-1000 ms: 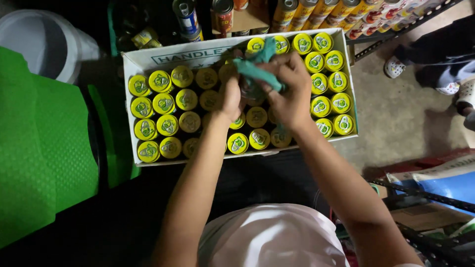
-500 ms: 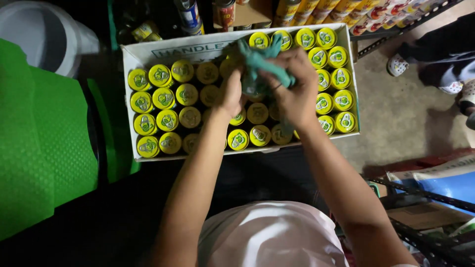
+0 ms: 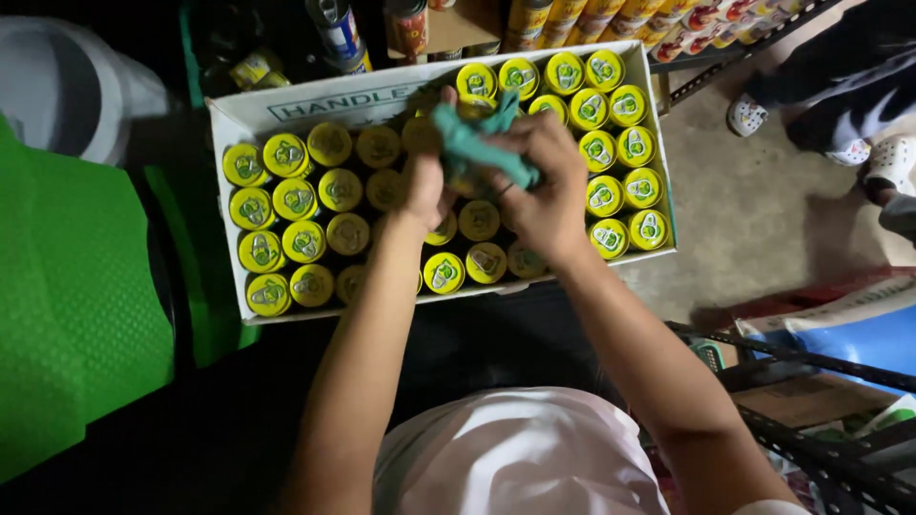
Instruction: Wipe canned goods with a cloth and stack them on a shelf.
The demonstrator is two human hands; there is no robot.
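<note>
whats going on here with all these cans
A person stands over a white cardboard tray packed with yellow-topped cans. Both hands are above the middle of the tray: the right hand grips a teal cloth, and the left hand seems to hold a can against it, though that can is mostly hidden. Another person's feet in light clogs show on the concrete floor at upper right.

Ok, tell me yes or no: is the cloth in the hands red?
No, the cloth gripped by the right hand and left hand is teal-green, above the yellow-topped cans.
</note>
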